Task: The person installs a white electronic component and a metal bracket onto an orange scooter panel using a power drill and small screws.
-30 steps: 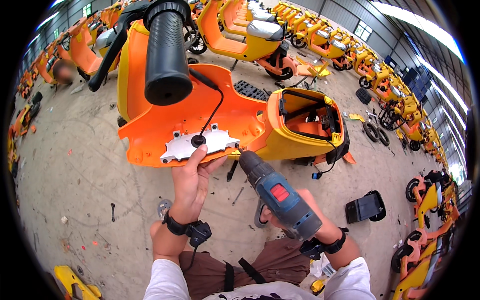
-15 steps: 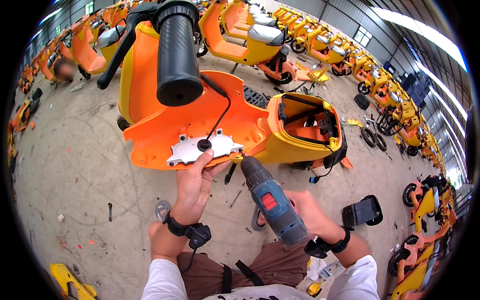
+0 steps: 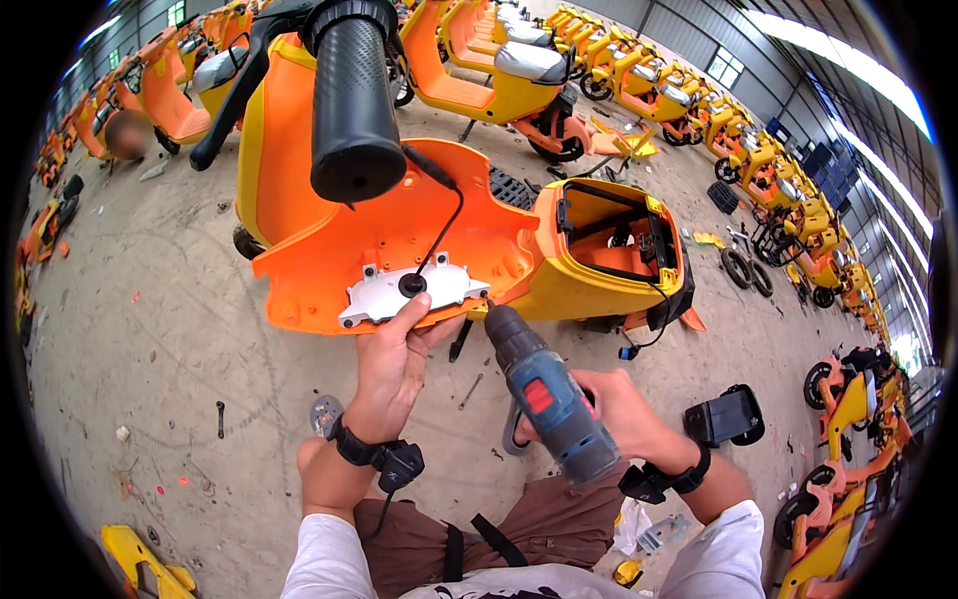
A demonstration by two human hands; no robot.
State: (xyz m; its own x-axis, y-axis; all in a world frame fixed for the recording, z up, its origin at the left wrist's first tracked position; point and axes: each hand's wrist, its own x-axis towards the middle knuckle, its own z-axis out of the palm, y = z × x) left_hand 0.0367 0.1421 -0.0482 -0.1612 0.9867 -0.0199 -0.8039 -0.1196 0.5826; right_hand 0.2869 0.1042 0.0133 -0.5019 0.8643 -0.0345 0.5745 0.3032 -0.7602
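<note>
My left hand grips the lower edge of an orange plastic scooter panel, its thumb up against a silver-white plate fixed to the panel's inner face. Dark screws show at the plate's corners, and a black cable runs up from its round black grommet. In my right hand is a blue-grey cordless drill with a red patch. The drill's tip points at the screw on the plate's right corner; whether they touch is too small to tell.
A black handlebar grip with a brake lever juts over the panel. The yellow scooter body stands behind, its compartment uncovered. A black box, a wrench and tyres lie on the floor. Rows of scooters fill the background.
The panel and my left hand have shifted slightly right and up. The drill has moved a little to the right with my right hand, still held near the same corner.
</note>
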